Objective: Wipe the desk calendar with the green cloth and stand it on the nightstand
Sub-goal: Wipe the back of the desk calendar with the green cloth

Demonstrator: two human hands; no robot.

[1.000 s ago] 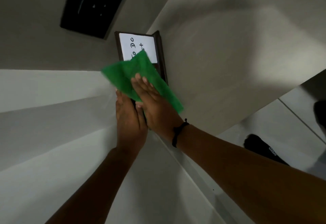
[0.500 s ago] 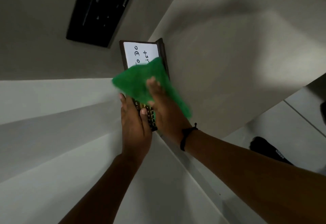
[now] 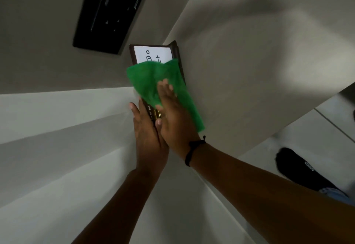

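The desk calendar point(image 3: 153, 54) is a dark brown frame with a white handwritten panel, standing at the nightstand's point(image 3: 240, 74) left edge. My left hand point(image 3: 147, 132) grips its near end, where month labels show. My right hand point(image 3: 172, 117) presses the green cloth point(image 3: 151, 80) flat against the calendar's face. The cloth covers the middle of the calendar and hangs off to the right. Only the far part of the white panel is uncovered.
A black switch panel point(image 3: 109, 11) is set in the wall beyond the calendar. White bedding point(image 3: 57, 147) lies to the left. At the lower right a foot in a black sock point(image 3: 299, 168) rests on the pale tiled floor point(image 3: 334, 120).
My right hand has slid the green cloth farther up the calendar's face, covering more of the white panel. My left hand keeps its grip on the near end.
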